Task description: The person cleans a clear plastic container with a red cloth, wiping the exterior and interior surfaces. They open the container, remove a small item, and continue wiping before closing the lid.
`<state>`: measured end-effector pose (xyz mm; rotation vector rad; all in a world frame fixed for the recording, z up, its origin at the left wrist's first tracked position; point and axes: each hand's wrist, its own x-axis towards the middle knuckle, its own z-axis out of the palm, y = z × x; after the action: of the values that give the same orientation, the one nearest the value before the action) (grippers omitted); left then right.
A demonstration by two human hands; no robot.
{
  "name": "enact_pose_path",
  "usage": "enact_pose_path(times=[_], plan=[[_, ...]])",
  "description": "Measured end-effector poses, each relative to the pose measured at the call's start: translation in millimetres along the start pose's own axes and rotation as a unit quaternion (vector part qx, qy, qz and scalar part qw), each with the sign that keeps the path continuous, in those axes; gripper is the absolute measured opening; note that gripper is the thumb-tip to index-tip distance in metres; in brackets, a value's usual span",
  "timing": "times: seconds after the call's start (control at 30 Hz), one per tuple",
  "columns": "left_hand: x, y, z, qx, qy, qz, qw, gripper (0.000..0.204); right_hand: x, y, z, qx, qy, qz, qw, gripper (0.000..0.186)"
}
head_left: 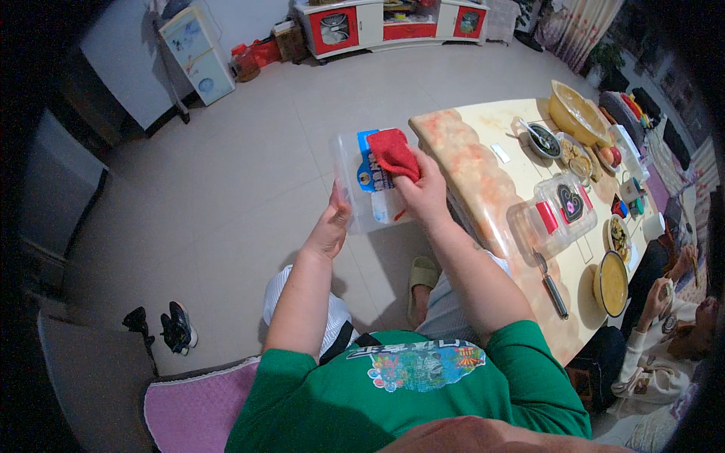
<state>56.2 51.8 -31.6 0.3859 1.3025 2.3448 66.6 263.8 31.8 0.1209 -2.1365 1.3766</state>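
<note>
My left hand [330, 225] is closed on the near left side of a clear plastic container [343, 162], which I hold up in front of me beside the table. A blue label with dark print covers part of its face. Bunched in my right hand [424, 189] is a red cloth [393, 151], pressed against the labelled face near the container's upper right. Part of the container is hidden behind the cloth and my fingers.
On the table [468, 204] to my right are a clear plastic box [563, 241], a peeler [551, 285], a yellow bowl [610, 283], a large yellow basin [578, 113] and several dishes of food. Another person [664, 317] sits at the right. Dark shoes [177, 328] lie on the floor.
</note>
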Motion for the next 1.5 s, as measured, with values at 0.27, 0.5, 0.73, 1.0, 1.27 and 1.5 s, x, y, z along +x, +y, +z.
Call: enact_pose_path(times=[0.27, 0.5, 0.73, 1.0, 1.27, 1.5], plan=[[3, 12, 20, -0.022, 0.098, 0.0, 0.995, 0.08, -5, -5, 5, -0.02, -0.02, -0.074, 0.997, 0.055], [6, 28, -4, -0.145, 0.053, -0.002, 0.988, 0.069, -9, -24, -2, 0.044, -0.11, -0.144, 0.983, 0.052], [-2, 8, 21, -0.136, -0.04, -0.045, 0.989, 0.075, 21, -16, -25, 0.059, -0.08, 0.033, 0.994, 0.04], [4, 21, 0, -0.184, 0.072, 0.023, 0.98, 0.069, -5, -30, -9, 0.029, -0.137, -0.027, 0.99, 0.033], [-5, 14, 28, -0.104, 0.009, -0.026, 0.994, 0.078, 17, -3, -20, 0.036, -0.083, 0.041, 0.995, 0.036], [-1, 20, 14, -0.171, 0.038, 0.016, 0.984, 0.077, 2, -27, -11, 0.028, -0.089, -0.091, 0.991, 0.037]])
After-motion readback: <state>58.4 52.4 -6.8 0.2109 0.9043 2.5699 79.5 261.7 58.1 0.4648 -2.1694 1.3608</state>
